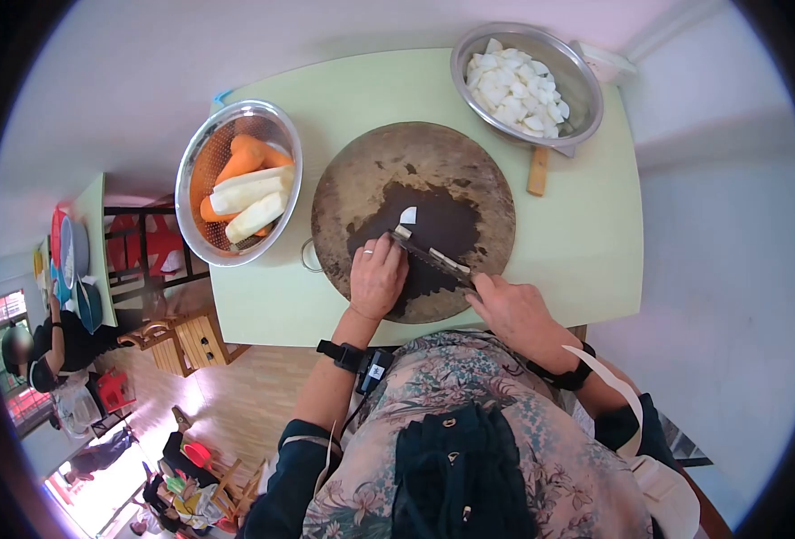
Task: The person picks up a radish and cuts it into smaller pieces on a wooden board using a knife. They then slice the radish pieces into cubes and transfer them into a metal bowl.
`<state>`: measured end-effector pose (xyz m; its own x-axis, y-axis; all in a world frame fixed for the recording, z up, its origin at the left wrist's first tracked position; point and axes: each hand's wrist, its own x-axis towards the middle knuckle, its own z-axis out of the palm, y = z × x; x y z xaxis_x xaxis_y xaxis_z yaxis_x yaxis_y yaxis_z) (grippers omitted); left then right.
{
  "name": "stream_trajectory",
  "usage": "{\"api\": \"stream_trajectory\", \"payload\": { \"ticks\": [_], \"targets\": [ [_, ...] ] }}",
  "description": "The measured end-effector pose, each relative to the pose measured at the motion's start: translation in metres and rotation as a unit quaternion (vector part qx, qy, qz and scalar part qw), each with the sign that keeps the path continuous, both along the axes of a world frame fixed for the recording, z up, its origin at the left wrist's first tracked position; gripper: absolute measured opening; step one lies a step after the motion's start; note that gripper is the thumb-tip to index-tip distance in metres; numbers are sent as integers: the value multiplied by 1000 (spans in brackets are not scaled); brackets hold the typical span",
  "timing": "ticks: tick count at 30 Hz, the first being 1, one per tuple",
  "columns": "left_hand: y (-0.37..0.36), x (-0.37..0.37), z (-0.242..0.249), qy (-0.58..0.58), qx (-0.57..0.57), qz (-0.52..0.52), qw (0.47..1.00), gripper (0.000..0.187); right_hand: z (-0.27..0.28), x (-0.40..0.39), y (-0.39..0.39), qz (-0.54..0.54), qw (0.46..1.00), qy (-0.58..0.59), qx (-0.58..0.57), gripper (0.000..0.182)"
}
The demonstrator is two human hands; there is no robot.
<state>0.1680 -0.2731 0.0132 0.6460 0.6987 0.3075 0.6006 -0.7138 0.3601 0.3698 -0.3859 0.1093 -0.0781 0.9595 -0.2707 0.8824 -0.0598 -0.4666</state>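
Note:
My right hand [516, 314] is closed round the handle of a kitchen knife [429, 258], whose blade points left and away over a round wooden chopping board [353, 184]. Pale bits cling along the blade. With fingers curled, my left hand [379, 274] presses a white radish piece [403, 231] beside the blade's tip; most of what lies under the fingers is hidden. Just beyond it, a cut white slice [408, 215] rests on the dark wet patch of the board.
A metal colander [185, 202] at the left holds carrots [243, 160] and peeled white radishes [256, 216]. At the far right, a metal bowl [586, 108] holds white slices [514, 88], with a wooden handle [538, 172] sticking out beneath. Other people are at lower left.

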Motion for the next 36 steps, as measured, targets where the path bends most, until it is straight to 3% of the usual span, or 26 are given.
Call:
{"api": "stream_trajectory", "payload": {
  "ticks": [11, 23, 36],
  "targets": [
    [0, -1, 1, 14, -18, -5, 1000, 28, 0, -2, 7, 19, 999, 31, -16, 20],
    [1, 2, 0, -17, 7, 3, 1000, 29, -43, -13, 32, -17, 999, 16, 25, 23],
    [-1, -1, 0, -8, 6, 7, 1000, 28, -3, 1, -3, 10, 1000, 0, 1, 22]
  ]
}}
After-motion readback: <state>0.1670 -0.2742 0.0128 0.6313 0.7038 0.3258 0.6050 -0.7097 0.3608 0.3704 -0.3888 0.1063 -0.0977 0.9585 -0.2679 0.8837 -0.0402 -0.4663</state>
